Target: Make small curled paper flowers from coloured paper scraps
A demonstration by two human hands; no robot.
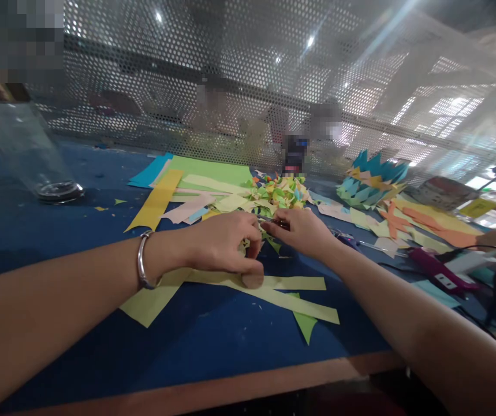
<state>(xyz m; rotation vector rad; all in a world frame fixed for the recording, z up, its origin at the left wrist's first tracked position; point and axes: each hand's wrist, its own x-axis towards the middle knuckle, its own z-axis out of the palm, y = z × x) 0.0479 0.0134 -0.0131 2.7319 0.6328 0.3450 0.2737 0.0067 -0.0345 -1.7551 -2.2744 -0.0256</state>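
Observation:
My left hand [226, 245], with a silver bangle [142, 260] at its wrist, is curled with thumb and fingers bent inward. A bit of pale green shows inside the curl; whether it is held I cannot tell. Its thumb is over pale yellow-green paper strips [291, 297]. Just right of it, my right hand [306, 231] is closed, fingers pinched around a small dark thing, mostly hidden. Beyond both hands lies a heap of small cut paper scraps [284, 193], mostly green and yellow. A pointed green scrap [306, 323] lies partly under a strip.
Green sheets [213, 167] and a yellow strip [156, 199] lie back left. A glass jar [22, 150] stands far left. To the right are a spiky paper crown [373, 179], orange paper [447, 231], a purple power strip [442, 268] and cables. A perforated metal screen [170, 86] rises behind.

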